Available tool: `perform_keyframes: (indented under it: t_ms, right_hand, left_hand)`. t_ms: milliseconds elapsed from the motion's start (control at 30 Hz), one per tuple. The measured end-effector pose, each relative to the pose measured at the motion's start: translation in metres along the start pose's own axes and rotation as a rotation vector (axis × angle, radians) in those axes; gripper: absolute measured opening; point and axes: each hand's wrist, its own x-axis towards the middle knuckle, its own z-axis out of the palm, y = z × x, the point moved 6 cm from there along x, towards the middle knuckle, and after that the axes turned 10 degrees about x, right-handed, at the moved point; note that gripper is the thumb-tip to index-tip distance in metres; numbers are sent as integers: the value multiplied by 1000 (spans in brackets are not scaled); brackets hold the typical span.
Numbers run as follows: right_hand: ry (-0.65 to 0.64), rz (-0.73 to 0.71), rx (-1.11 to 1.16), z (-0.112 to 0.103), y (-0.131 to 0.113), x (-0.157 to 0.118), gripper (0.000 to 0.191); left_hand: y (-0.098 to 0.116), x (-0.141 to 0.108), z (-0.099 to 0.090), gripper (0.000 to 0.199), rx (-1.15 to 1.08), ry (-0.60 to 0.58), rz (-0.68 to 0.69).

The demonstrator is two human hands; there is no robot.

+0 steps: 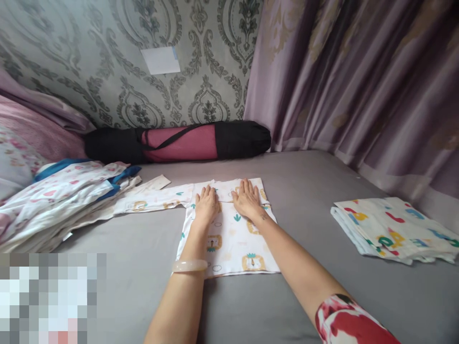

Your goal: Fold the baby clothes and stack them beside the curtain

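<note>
**While both palms lie flat on the lion-print garment (229,260), press evenly & don't drag**

Pos: garment is spread on the gray sheet (304,191), directly in front of the person, btwn the loose clothes pile (68,191) on the L and the folded cloth stack (398,229) on the R. Dark/pink rolled bag (179,143) lies beyond it, along the wall.

Grip: L hand (207,203) palm down, fingers extended w/ small gaps, nothing held. R hand (247,197) same, fingers a bit wider, nothing held. Both touch the upper part of the garment, side by side, not touching each other.

Config: long sleeve (165,198) runs out L, far end at/near the pile; can't tell if it's caught under anything. Folded band (226,192) crosses the top, prob. the other sleeve laid inward. Lower body looks mostly flat, bottom edge approx straight.

Technique, IMO: light, even pressure, L & R matched. Smooth outward from center in short strokes; thin fabric will likely skew if pushed hard one way. Anchor w/ one palm while the other works, esp. near the band, else it may creep or bunch. Check top edge vs bottom edge for square. Watch the bangle (190,265) on the L forearm: could snag or rumple the lower L edge if the arm drops.
</note>
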Motion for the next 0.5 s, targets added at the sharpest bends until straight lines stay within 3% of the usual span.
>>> perform_keyframes:
  t_ms: [300, 500]
  right_hand:
    - [-35, 46, 92, -11, 4, 3, 68]
    - [-6, 117, 0, -26, 31, 9, 69]
  left_hand:
    - [-2, 0, -4, 46, 4, 18, 2]
    - [-3, 1, -6, 48, 22, 37, -7]
